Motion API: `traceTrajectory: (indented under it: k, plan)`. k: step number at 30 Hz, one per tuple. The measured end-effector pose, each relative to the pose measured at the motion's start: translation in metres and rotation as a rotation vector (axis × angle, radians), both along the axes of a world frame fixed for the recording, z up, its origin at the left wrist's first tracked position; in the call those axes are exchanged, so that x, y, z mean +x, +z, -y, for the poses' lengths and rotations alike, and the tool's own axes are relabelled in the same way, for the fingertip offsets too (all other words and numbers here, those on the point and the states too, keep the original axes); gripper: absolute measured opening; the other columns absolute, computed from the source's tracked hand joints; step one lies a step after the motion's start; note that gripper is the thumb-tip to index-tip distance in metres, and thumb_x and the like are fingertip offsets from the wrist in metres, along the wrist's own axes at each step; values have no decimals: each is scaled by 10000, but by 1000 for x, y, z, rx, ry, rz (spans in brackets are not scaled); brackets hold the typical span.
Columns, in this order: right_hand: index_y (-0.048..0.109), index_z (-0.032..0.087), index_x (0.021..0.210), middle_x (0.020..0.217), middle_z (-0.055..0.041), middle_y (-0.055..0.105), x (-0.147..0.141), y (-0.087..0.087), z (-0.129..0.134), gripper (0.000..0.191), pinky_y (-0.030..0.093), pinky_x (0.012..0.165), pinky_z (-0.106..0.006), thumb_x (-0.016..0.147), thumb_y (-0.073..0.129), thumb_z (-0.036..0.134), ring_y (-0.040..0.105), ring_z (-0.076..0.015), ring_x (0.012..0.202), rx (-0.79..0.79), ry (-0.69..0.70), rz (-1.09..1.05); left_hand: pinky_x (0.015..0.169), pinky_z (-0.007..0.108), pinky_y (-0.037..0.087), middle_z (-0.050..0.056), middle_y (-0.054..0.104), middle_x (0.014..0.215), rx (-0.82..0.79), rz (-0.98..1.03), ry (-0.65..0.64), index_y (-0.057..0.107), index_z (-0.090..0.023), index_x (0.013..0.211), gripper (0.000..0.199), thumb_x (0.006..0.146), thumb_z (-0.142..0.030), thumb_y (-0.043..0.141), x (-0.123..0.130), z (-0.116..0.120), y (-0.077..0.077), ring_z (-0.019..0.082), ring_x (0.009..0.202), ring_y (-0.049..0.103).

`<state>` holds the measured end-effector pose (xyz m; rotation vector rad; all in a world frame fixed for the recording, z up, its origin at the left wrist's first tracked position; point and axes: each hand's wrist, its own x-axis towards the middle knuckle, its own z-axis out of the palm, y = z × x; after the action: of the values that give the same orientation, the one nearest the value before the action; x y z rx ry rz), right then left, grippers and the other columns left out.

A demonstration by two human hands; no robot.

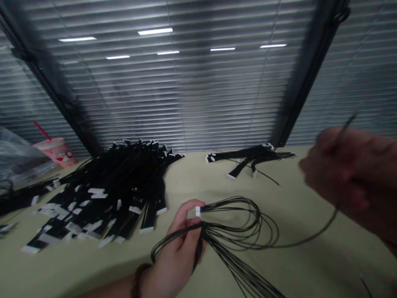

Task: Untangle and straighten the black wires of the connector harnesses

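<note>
My left hand (pixel 182 248) is closed around a bundle of thin black wires (pixel 231 244), near the middle of the table. Between its thumb and forefinger sits a white connector (pixel 198 212). Some wires loop out to the right of that connector, and others fan down to the lower right. At the right, raised above the table and blurred, my right hand (pixel 344 178) is closed on a single black wire (pixel 322 231). That wire runs back to the bundle, and its free end sticks up above the fingers.
A large heap of black cables with white connectors (pixel 124 182) lies at the left. A smaller group of such cables (pixel 245 157) lies at the back right. A pink cup with a red straw (pixel 58 151) stands beside a clear plastic bag (pixel 18 153). Window blinds (pixel 198 91) rise behind the table.
</note>
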<state>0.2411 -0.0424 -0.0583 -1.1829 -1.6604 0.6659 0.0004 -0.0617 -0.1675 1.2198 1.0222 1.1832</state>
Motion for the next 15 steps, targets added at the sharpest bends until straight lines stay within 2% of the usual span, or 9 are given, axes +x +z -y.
traceTrajectory:
  k: [1, 2, 3, 5, 7, 10, 15]
  plan:
    - [611, 194, 712, 571, 42, 557, -13, -4, 6, 280, 273, 428, -213, 824, 527, 435, 443, -43, 436, -139, 202, 40, 365, 141, 259, -90, 400, 538, 8, 6, 0, 428, -222, 1063, 324, 872, -475, 493, -1, 1, -1, 62, 401, 321]
    - [606, 187, 666, 532, 40, 536, -26, -10, 11, 224, 284, 418, -200, 791, 582, 372, 452, -57, 442, -214, 306, 137, 367, 141, 264, -85, 412, 548, 20, 13, -5, 433, -230, 1063, 314, 872, -471, 500, -2, 3, -2, 62, 405, 326]
    - [601, 186, 646, 531, 38, 529, -38, -16, 16, 211, 292, 416, -194, 808, 563, 315, 446, -65, 462, -209, 320, 244, 368, 141, 266, -84, 414, 553, 36, 19, -19, 437, -240, 1065, 303, 874, -467, 502, -3, 4, -3, 63, 407, 330]
    - [584, 190, 655, 599, 38, 567, -57, -31, 23, 186, 336, 489, -212, 829, 517, 202, 479, -81, 534, -86, 248, 439, 373, 139, 262, -85, 390, 553, 56, 25, -46, 439, -256, 1072, 271, 890, -453, 485, -5, 6, -5, 64, 414, 329]
    - [581, 198, 680, 662, 39, 590, -66, -43, 28, 168, 352, 563, -236, 816, 504, 137, 508, -100, 601, 21, 182, 544, 385, 141, 256, -83, 378, 568, 68, 28, -75, 434, -268, 1084, 249, 909, -443, 457, -6, 7, -8, 63, 427, 324]
    - [579, 198, 690, 677, 33, 590, -69, -53, 29, 150, 342, 585, -251, 798, 515, 116, 518, -116, 626, 122, 165, 549, 396, 150, 238, -77, 369, 570, 78, 21, -124, 421, -265, 1096, 264, 919, -461, 423, -7, 9, -10, 68, 445, 317]
    - [582, 189, 698, 677, 30, 587, -68, -54, 28, 143, 332, 576, -253, 802, 527, 108, 508, -110, 605, 239, 181, 527, 394, 160, 208, -78, 360, 551, 98, 39, -175, 423, -262, 1069, 284, 909, -496, 419, -5, 11, -9, 71, 443, 283]
